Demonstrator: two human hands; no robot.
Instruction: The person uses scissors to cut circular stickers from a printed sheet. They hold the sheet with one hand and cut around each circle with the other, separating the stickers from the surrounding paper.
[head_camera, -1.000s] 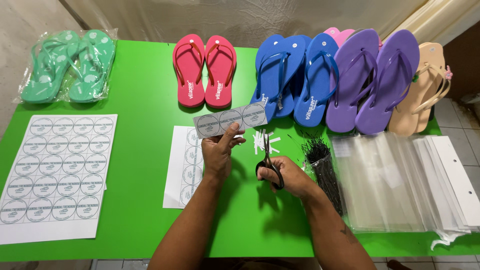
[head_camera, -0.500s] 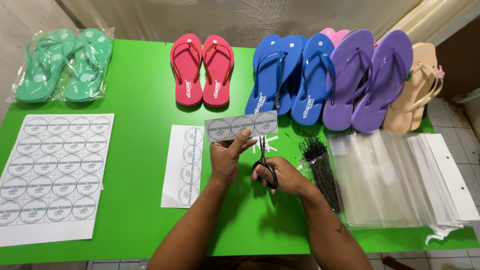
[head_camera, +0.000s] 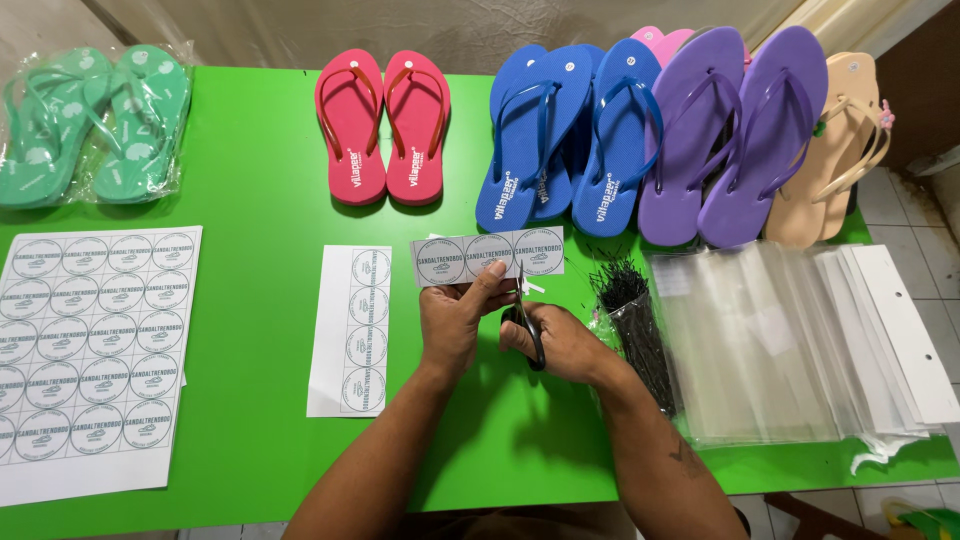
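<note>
Over the green counter (head_camera: 250, 200), the left hand (head_camera: 455, 320) pinches a strip of 3 round labels (head_camera: 488, 256) by its lower edge, thumb and fingers pressed onto the paper, holding it flat above the surface. The right hand (head_camera: 560, 345) has its grip closed through the handles of black scissors (head_camera: 525, 320), blades pointing up against the strip's lower edge between the 2nd and 3rd label. A narrow strip of 4 labels (head_camera: 352, 330) lies just left of the hands, and a full label sheet (head_camera: 90, 350) lies farther left
</note>
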